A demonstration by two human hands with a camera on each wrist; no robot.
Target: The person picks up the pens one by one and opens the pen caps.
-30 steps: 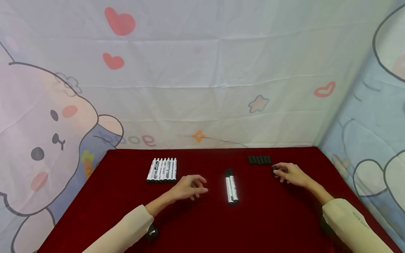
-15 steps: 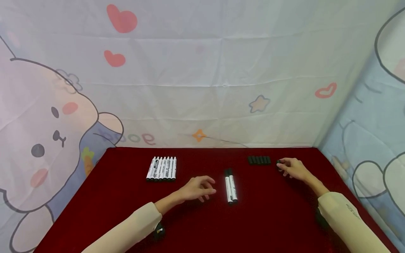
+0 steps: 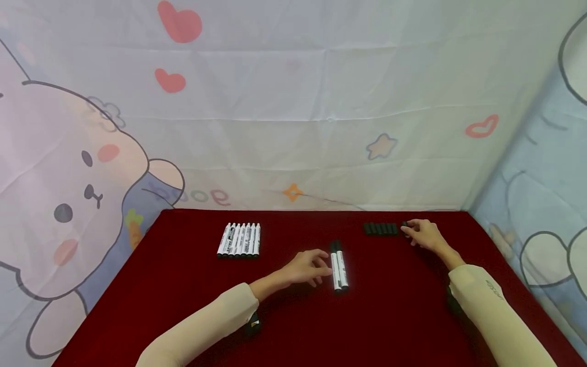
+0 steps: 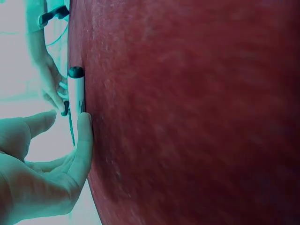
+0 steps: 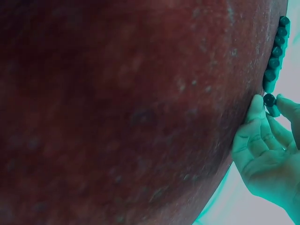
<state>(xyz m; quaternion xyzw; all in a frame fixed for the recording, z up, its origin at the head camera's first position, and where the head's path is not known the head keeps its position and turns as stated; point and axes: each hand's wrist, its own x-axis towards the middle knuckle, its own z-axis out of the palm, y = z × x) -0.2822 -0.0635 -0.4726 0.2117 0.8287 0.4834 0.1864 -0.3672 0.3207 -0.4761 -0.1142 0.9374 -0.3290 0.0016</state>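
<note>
My right hand (image 3: 425, 234) pinches a small black marker cap (image 5: 270, 104) between thumb and fingertips, at the right end of a row of black caps (image 3: 380, 229). A narrow gap separates the pinched cap from that row. My left hand (image 3: 306, 267) is beside two white markers with black caps (image 3: 340, 270) that lie side by side at mid-table. Its fingers are relaxed and parted, the tips close to the nearer marker (image 4: 76, 93); whether they touch it I cannot tell. Nothing sits between the left thumb and fingers.
Several white markers without caps (image 3: 238, 240) lie in a neat row at the back left, white tips pointing away. Everything rests on a dark red tablecloth (image 3: 367, 326). A printed cloth backdrop (image 3: 275, 102) rises behind the table's far edge and along its sides.
The right hand has moved farther back with its cap, closer to the row of caps. The left hand has moved right, up to the two capped markers.
</note>
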